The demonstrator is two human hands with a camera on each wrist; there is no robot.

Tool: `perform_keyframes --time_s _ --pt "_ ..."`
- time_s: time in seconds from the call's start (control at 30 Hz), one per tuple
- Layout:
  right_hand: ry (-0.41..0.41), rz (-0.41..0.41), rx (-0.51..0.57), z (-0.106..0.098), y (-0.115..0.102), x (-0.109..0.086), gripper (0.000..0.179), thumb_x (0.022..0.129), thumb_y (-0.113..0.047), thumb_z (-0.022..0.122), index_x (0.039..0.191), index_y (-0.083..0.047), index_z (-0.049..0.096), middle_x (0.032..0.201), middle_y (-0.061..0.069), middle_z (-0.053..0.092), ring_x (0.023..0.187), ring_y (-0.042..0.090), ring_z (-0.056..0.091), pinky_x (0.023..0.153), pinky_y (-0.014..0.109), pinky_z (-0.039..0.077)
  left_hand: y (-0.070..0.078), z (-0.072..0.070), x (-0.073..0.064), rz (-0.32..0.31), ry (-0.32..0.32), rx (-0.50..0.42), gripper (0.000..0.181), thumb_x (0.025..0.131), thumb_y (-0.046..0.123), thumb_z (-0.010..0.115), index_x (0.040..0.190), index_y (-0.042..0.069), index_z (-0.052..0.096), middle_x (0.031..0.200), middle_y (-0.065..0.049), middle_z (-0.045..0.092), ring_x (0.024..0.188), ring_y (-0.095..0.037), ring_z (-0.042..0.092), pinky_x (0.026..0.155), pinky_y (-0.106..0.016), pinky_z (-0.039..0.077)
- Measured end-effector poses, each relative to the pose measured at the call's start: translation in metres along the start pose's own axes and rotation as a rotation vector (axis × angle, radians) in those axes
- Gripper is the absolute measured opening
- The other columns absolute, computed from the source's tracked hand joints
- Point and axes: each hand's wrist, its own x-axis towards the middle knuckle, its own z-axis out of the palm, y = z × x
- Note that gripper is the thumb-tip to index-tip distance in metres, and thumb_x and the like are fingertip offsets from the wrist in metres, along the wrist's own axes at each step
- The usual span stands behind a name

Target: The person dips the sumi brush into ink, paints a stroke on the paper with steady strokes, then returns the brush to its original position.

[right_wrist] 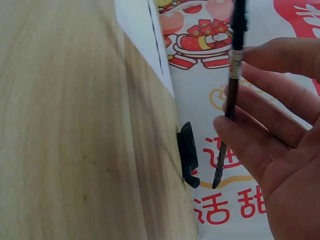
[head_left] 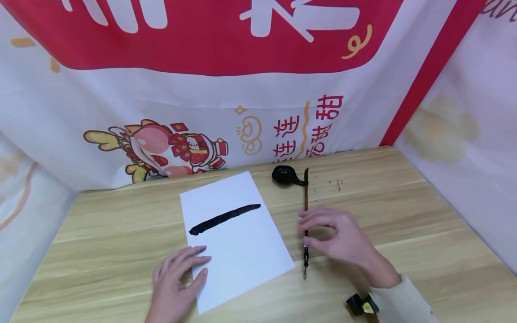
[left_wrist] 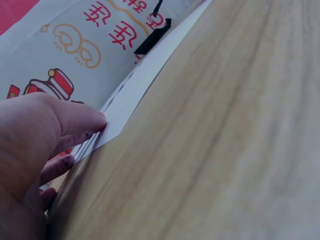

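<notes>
My right hand (head_left: 339,235) holds a thin writing brush (head_left: 306,197) between thumb and fingertips. The brush has a brown shaft, a dark end with a hanging loop nearest me, and a dark tip at the far end. In the right wrist view the brush tip (right_wrist: 216,181) points away past the fingers (right_wrist: 242,135). In the head view the tip overlaps the handle of a black spoon-shaped dish (head_left: 284,175). My left hand (head_left: 175,280) rests with spread fingers on the left edge of a white paper sheet (head_left: 242,269). One broad black stroke (head_left: 226,219) crosses the sheet.
The wooden table (head_left: 121,237) meets a printed white and red cloth backdrop (head_left: 194,98) behind the paper and dish. Small dark marks (head_left: 338,183) spot the wood right of the brush. A black wrist device (head_left: 362,305) sits by the right sleeve (head_left: 400,300).
</notes>
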Motion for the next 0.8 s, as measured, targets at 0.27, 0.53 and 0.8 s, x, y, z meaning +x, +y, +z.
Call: perform_keyframes --time_s 0.27,0.53,0.8 --pt "-0.146 0.124 -0.07 0.0053 0.0038 -0.0031 0.037 0.076 -0.001 0.092 0.109 -0.017 0.083 0.123 0.004 0.081 0.119 0.026 0.075 0.106 0.052 0.058 -0.0002 0.0011 0.0005 0.0 0.003 0.003 0.033 0.088 0.012 0.086 0.113 0.032 0.081 0.142 0.008 0.072 0.137 -0.018 0.048 0.116 -0.062 0.02" --pt "-0.199 0.169 -0.104 0.007 0.0057 0.0001 0.037 0.077 0.004 0.09 0.108 -0.015 0.082 0.123 0.006 0.081 0.122 0.029 0.074 0.106 0.052 0.058 -0.0018 0.0011 -0.002 0.031 0.022 0.018 0.034 0.087 0.012 0.087 0.114 0.031 0.08 0.142 0.007 0.072 0.135 -0.019 0.048 0.114 -0.061 0.021" --pt "-0.157 0.138 -0.144 0.006 0.0054 0.0005 0.028 0.08 0.0 0.09 0.104 -0.015 0.083 0.12 0.007 0.082 0.121 0.03 0.074 0.105 0.052 0.058 0.001 0.0 0.0023 0.028 0.038 -0.035 0.032 0.088 0.009 0.086 0.113 0.029 0.081 0.14 0.005 0.074 0.135 -0.022 0.053 0.116 -0.062 0.023"
